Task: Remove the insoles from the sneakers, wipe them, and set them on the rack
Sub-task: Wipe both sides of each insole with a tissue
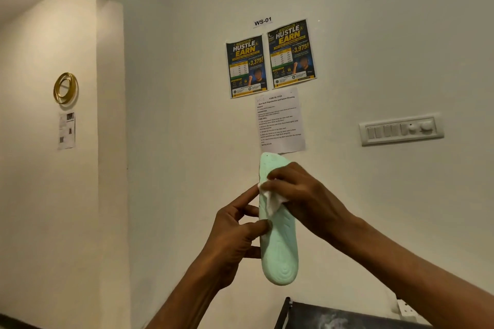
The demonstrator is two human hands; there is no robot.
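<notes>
A pale mint-green insole [279,251] is held upright in front of the wall, heel end down, its patterned underside toward me. My left hand [235,235] grips its left edge at mid-length, thumb on the front and fingers behind. My right hand [302,195] holds a crumpled white wipe [271,199] pressed against the upper part of the insole. The toe tip pokes out above my right fingers. No sneaker is in view.
A dark rack top [334,315] shows at the bottom edge, below the insole. On the wall hang two posters [270,59], a task sheet [279,121] and a switch panel [401,129]. A gold ring ornament [65,87] hangs at left.
</notes>
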